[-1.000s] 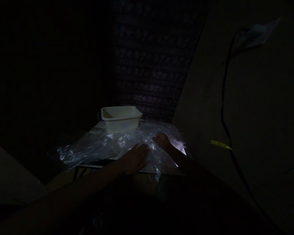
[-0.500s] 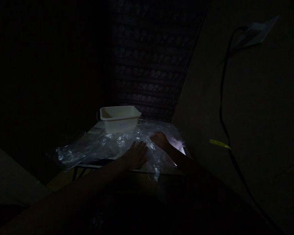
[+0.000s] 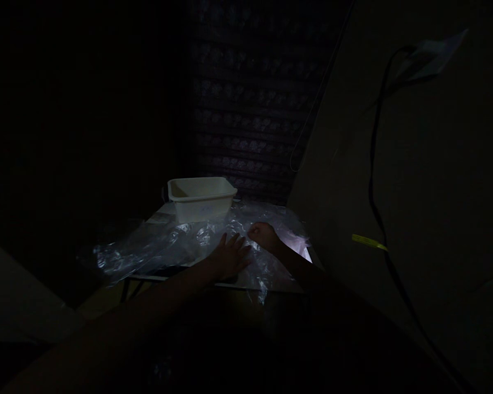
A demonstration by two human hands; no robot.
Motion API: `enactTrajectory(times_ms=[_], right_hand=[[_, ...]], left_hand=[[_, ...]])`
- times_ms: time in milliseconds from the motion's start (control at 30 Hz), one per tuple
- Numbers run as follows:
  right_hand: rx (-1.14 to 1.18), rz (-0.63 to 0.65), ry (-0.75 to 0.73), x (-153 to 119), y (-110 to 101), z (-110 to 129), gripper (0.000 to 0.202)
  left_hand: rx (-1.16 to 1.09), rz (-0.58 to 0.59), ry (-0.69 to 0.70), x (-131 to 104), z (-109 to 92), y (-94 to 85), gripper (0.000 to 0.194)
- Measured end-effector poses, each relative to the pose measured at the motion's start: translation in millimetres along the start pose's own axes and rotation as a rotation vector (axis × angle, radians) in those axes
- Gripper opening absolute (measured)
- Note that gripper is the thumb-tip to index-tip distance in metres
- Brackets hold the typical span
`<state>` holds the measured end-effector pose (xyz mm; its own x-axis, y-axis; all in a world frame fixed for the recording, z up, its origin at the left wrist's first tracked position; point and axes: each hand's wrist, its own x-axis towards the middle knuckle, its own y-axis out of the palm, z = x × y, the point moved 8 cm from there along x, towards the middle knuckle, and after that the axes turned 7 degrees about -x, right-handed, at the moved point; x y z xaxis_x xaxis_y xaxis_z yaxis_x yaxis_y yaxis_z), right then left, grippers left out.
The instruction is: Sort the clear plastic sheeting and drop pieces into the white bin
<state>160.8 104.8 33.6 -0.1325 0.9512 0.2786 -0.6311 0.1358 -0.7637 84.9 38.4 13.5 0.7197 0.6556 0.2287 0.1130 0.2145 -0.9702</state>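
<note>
Crumpled clear plastic (image 3: 193,241) covers much of a small table (image 3: 246,284), glinting in the dim light. My left hand (image 3: 230,257) lies on it near the front edge, palm down with fingers spread. Just beyond and to the right, my right hand (image 3: 263,235) is closed, its fingers curled at the surface of the plastic. Whatever may be between those fingers is hidden in the dark.
A cream plastic tub (image 3: 203,200) stands at the table's back left. A bright patch (image 3: 299,246) glows under the plastic at the right edge. Along the right wall hangs a black cable (image 3: 372,180) with a yellow tag (image 3: 368,242). A dark patterned curtain (image 3: 250,120) is behind.
My right hand has shifted slightly left, closer to my left hand. The left fingers have spread a little more. The tub stays where it was.
</note>
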Motion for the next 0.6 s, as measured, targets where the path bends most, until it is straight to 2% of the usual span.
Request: enactTrajectory(times_ms=[100,233,367,467,600], right_hand=[[0.044,0.075,-0.026,-0.6,9.3,2.6,0.01],[0.069,0.203,-0.093,-6.0,20.0,11.7,0.014],[0.129,0.268,-0.122,-9.7,22.5,17.0,0.015],[0.154,0.256,-0.052,-7.7,21.9,9.7,0.014],[0.104,0.24,0.129,-5.0,21.9,-10.9,0.014]], left_hand=[[0.037,-0.031,0.0,-0.5,7.4,-11.8,0.038],[0.098,-0.039,-0.164,-3.0,37.2,-28.0,0.021],[0.101,-0.12,-0.26,-8.0,56.1,-40.3,0.03],[0.073,-0.104,-0.19,-8.5,50.5,-34.3,0.039],[0.054,-0.009,-0.049,-9.5,34.4,-14.7,0.04]])
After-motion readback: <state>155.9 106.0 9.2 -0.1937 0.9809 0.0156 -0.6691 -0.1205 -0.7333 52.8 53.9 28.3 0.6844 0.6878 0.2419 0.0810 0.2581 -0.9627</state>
